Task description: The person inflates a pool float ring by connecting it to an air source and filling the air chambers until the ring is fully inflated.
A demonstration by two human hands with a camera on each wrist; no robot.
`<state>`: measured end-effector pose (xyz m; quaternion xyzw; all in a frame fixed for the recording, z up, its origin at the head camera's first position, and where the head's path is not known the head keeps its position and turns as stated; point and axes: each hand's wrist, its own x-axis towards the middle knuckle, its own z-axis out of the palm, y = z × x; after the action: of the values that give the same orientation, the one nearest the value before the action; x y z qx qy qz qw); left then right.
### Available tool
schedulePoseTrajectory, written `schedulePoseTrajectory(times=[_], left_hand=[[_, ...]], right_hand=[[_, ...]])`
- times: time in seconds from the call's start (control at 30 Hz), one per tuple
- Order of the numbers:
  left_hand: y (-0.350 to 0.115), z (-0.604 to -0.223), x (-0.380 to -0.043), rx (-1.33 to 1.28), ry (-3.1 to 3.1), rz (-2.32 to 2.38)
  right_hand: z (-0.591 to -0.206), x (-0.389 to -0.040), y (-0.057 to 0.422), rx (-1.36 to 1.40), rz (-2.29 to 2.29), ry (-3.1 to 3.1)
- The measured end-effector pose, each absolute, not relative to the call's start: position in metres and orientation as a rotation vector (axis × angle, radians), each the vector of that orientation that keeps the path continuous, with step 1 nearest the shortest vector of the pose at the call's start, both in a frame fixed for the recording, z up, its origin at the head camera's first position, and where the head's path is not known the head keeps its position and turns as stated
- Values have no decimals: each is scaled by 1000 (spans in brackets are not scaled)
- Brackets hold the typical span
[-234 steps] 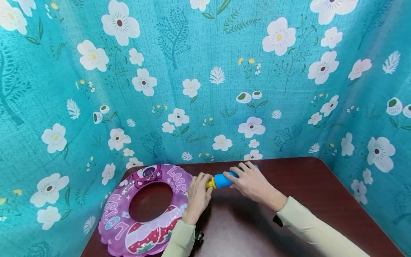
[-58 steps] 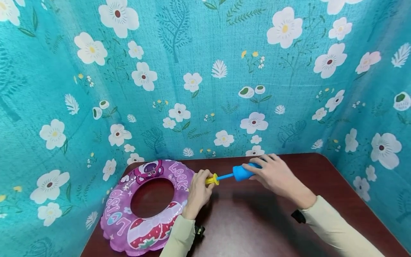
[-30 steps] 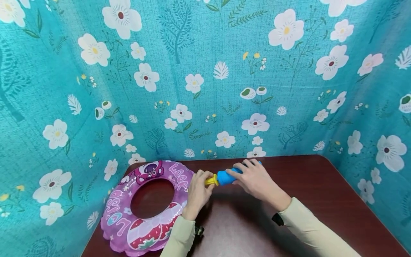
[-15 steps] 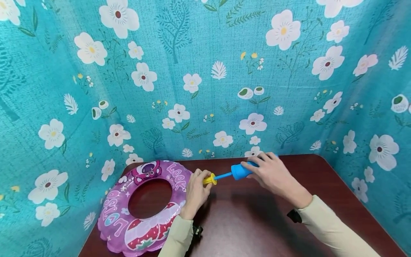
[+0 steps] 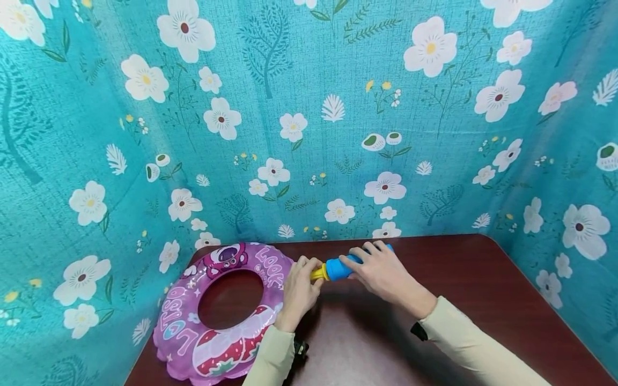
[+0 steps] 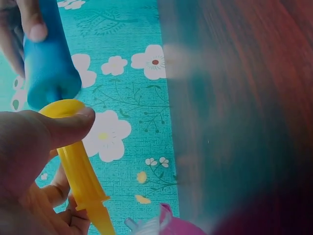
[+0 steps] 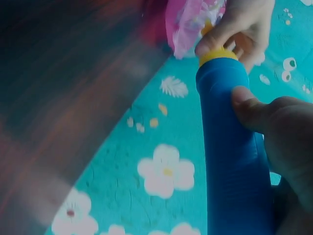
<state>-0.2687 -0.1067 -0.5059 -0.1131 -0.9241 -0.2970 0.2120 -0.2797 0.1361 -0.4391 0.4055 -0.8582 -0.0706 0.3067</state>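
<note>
Both of my hands are on a hand air pump, held above the table beside the swim ring. My left hand (image 5: 298, 289) grips the pump's ribbed yellow nozzle piece (image 6: 80, 169), thumb across its round flange. The tapered yellow tip (image 6: 100, 220) points down toward the ring. My right hand (image 5: 386, 279) is wrapped round the blue barrel (image 7: 230, 137), whose end sits close against the yellow flange. Only a short bit of the blue rod (image 6: 55, 94) shows between them. The purple inflatable swim ring (image 5: 178, 316), printed with strawberries and letters, lies to the left, partly behind my left forearm.
A dark reddish-brown table (image 5: 357, 343) carries the ring and extends to the right. A turquoise curtain (image 5: 309, 139) with white flowers hangs along the back and both sides. Dark wrist devices (image 5: 419, 331) sit under both sleeves.
Over the last second the right hand draws the blue barrel away to the right, baring the rod, then slides it back left against the yellow piece. The left hand and ring stay nearly in place.
</note>
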Motion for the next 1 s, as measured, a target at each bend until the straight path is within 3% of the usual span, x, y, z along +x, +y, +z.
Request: schedulePoseTrajectory(times=[0.33, 0.8, 1.0], left_hand=[[-112, -504, -269, -289, -2559, -838], [-106, -503, -268, -293, -2595, -784], [-104, -505, -268, -316, -2590, -780]], right_hand=[[-412, -283, 186, 1072, -140, -2250], [-440, -285, 135, 1106, -149, -2258], [-437, -282, 143, 1097, -168, -2309]])
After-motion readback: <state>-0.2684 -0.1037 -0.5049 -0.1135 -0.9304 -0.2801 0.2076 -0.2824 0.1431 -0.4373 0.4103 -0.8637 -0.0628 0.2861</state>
